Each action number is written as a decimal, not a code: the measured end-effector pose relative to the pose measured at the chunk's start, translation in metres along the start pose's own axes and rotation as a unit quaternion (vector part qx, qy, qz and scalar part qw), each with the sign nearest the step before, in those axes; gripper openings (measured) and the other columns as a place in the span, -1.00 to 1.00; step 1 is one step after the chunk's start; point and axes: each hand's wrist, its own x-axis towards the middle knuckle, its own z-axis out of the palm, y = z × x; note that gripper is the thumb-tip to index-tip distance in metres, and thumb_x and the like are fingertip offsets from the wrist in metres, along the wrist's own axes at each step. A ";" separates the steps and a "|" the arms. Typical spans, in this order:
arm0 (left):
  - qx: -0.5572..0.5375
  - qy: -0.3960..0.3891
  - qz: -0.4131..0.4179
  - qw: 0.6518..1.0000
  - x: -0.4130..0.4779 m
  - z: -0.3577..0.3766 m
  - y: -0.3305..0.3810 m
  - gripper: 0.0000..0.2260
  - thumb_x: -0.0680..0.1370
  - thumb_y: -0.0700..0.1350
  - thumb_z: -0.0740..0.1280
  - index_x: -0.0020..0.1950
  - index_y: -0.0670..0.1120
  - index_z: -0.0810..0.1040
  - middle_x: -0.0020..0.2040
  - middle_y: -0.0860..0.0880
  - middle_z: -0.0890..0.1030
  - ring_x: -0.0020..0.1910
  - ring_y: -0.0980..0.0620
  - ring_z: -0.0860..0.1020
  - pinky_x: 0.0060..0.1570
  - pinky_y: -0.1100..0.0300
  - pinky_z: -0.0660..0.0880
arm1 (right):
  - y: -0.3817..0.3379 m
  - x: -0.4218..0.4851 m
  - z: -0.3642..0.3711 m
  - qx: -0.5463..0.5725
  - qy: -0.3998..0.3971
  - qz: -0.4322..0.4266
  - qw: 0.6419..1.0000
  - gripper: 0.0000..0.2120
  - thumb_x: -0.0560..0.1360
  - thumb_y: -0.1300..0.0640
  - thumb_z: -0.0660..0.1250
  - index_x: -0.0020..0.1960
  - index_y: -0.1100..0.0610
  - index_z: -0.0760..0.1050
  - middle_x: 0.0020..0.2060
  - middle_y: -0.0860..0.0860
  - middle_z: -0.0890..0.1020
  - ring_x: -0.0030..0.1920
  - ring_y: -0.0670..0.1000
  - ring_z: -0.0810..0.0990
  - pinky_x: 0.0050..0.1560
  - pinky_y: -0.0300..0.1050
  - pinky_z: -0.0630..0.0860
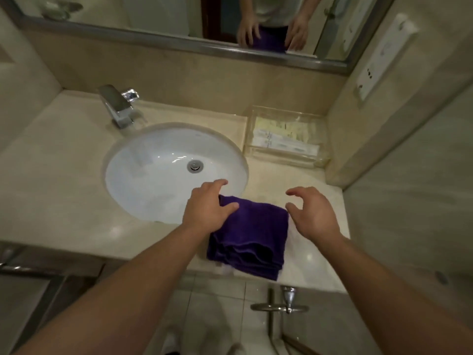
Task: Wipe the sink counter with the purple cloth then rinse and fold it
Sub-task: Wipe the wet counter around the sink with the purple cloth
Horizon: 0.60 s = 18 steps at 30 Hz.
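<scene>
- Purple cloth: folded in layers, lying on the sink counter at the front edge, at 4 o'clock from the basin.
- Left hand: fingers spread, palm resting on the cloth's 10 o'clock corner.
- Right hand: fingers spread and curled, holding nothing, just beside the cloth's 2 o'clock corner.
- Faucet: at 11 o'clock from the basin.

I can't read any text from here. The packets in the clear tray carry faint printing, too blurred to make out. The wall plate shows small dark marks, but no letters or numbers I can tell.
</scene>
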 end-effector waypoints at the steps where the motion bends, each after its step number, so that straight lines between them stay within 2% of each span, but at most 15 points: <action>1: 0.060 0.017 0.026 0.998 0.000 0.013 -0.002 -0.48 0.54 0.13 0.36 0.48 0.07 0.35 0.45 -0.03 0.40 0.43 -0.08 0.33 0.39 0.01 0.32 | 0.003 -0.004 0.010 0.004 0.037 -0.005 0.999 -0.72 0.58 0.09 0.31 0.27 0.00 0.55 0.22 -0.01 0.55 0.21 0.03 0.50 0.16 -0.18 0.37; 3: 0.119 0.031 0.109 0.986 -0.004 0.042 -0.003 -0.53 0.60 0.05 0.27 0.50 0.01 0.34 0.54 -0.06 0.30 0.52 -0.09 0.21 0.48 0.02 0.17 | 0.004 -0.013 0.038 0.023 0.073 -0.038 0.996 -0.71 0.59 0.14 0.26 0.29 0.06 0.54 0.26 -0.01 0.53 0.26 0.03 0.46 0.21 -0.19 0.34; 5: 0.151 -0.015 0.166 0.974 -0.006 0.070 -0.002 -0.52 0.64 0.02 0.16 0.55 -0.04 0.26 0.59 -0.07 0.19 0.58 -0.09 0.09 0.53 0.01 0.04 | 0.005 -0.018 0.072 0.018 0.044 -0.066 0.997 -0.66 0.62 0.13 0.21 0.37 0.10 0.49 0.37 0.02 0.48 0.38 0.04 0.39 0.37 -0.17 0.27; 7: 0.220 -0.054 0.179 0.957 -0.003 0.092 -0.004 -0.47 0.66 0.08 -0.02 0.61 -0.05 0.09 0.63 -0.05 0.05 0.61 -0.08 -0.03 0.56 -0.04 -0.06 | 0.009 -0.020 0.104 -0.016 0.004 -0.087 0.996 -0.58 0.66 0.06 0.10 0.49 0.12 0.37 0.49 0.05 0.36 0.51 0.06 0.25 0.51 -0.07 0.16; 9: 0.258 -0.044 0.174 0.949 0.000 0.100 -0.010 -0.44 0.63 0.09 -0.15 0.62 -0.05 0.05 0.63 -0.06 0.02 0.61 -0.09 -0.04 0.56 -0.09 -0.09 | 0.017 -0.019 0.127 -0.057 0.005 -0.109 0.992 -0.51 0.66 0.01 -0.01 0.54 0.15 0.29 0.53 0.09 0.29 0.56 0.11 0.18 0.54 0.05 0.12; 11: 0.261 -0.048 0.181 0.947 -0.001 0.100 -0.011 -0.45 0.63 0.07 -0.12 0.62 -0.05 0.01 0.64 -0.06 -0.03 0.61 -0.09 -0.09 0.55 -0.11 -0.14 | 0.020 -0.019 0.133 -0.070 0.014 -0.100 0.992 -0.46 0.65 -0.03 -0.06 0.56 0.15 0.24 0.55 0.09 0.24 0.57 0.11 0.12 0.54 0.09 0.09; 15: 0.259 -0.075 0.186 0.945 -0.008 0.096 -0.017 -0.44 0.66 0.04 -0.05 0.63 -0.04 -0.12 0.63 -0.04 -0.16 0.60 -0.06 -0.22 0.54 -0.10 -0.23 | 0.012 -0.028 0.136 -0.106 0.000 -0.094 0.990 -0.40 0.64 -0.13 -0.20 0.60 0.11 0.09 0.59 0.05 0.08 0.59 0.00 -0.07 0.56 0.04 -0.07; 18: 0.265 -0.067 0.197 0.941 -0.017 0.081 -0.043 -0.44 0.64 0.04 -0.04 0.63 -0.06 -0.07 0.63 -0.05 -0.11 0.60 -0.06 -0.19 0.55 -0.09 -0.21 | -0.013 -0.042 0.149 -0.109 -0.006 -0.078 0.991 -0.39 0.64 -0.13 -0.22 0.59 0.13 0.10 0.59 0.07 0.12 0.59 0.02 -0.04 0.57 0.06 -0.05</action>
